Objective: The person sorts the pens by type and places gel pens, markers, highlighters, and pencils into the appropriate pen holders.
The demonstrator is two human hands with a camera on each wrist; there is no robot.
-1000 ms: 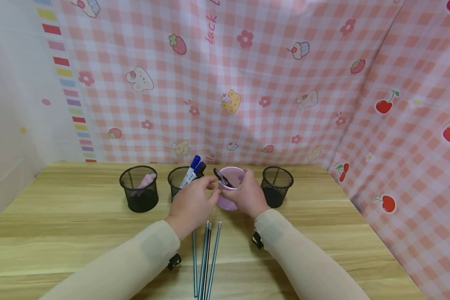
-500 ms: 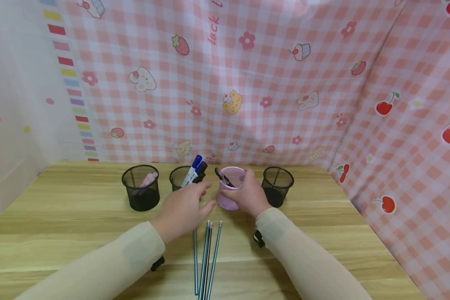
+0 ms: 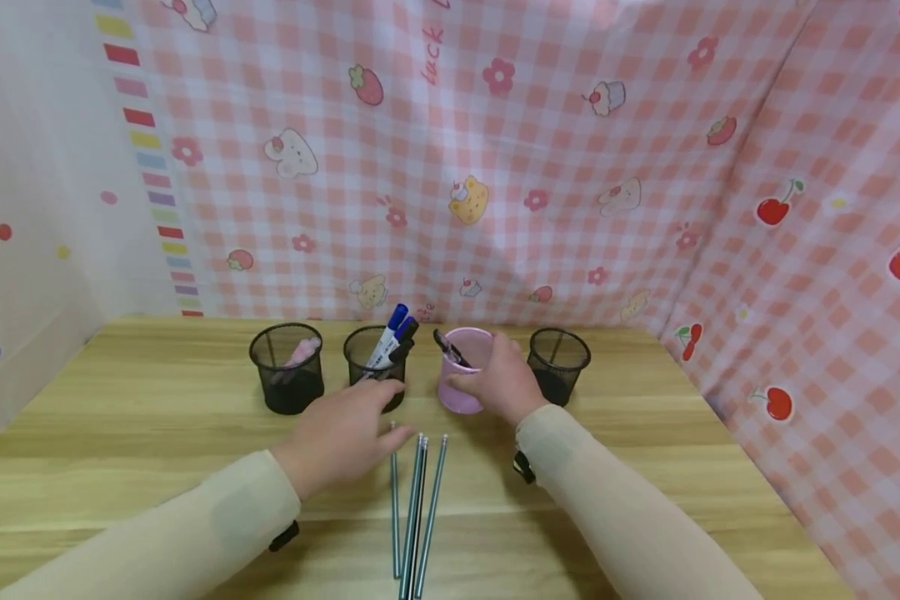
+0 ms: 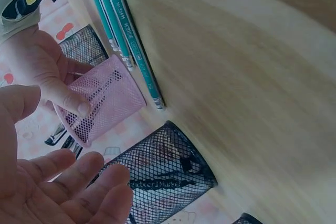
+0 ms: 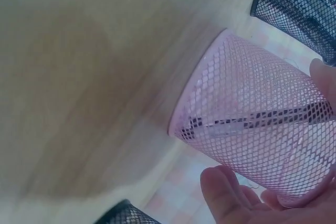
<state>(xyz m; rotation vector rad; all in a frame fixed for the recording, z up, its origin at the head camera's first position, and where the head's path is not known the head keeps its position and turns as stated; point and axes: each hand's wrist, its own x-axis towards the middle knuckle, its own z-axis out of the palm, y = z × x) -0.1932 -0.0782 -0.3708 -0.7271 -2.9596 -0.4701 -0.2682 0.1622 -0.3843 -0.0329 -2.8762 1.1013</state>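
My right hand (image 3: 504,382) grips a pink mesh pen cup (image 3: 459,393) near its rim, thumb on one side and fingers on the other in the right wrist view. A dark pen (image 3: 450,348) leans inside the cup, its clip end above the rim. My left hand (image 3: 341,437) holds nothing, and its fingers are loosely spread in the left wrist view. It hovers in front of a black mesh cup (image 3: 356,367) that holds blue-capped and black-capped markers (image 3: 390,337). Several pencils (image 3: 411,525), mostly teal, lie on the table just right of my left hand.
A black mesh cup (image 3: 287,371) with a pink item (image 3: 302,352) in it stands at the left. Another black mesh cup (image 3: 557,354) is beside my right hand. Checked cloth (image 3: 420,167) hangs behind the wooden table (image 3: 645,467).
My left hand has drawn away from the pink cup, back to the left and toward me, uncovering more of the marker cup. My right hand has stayed on the pink cup.
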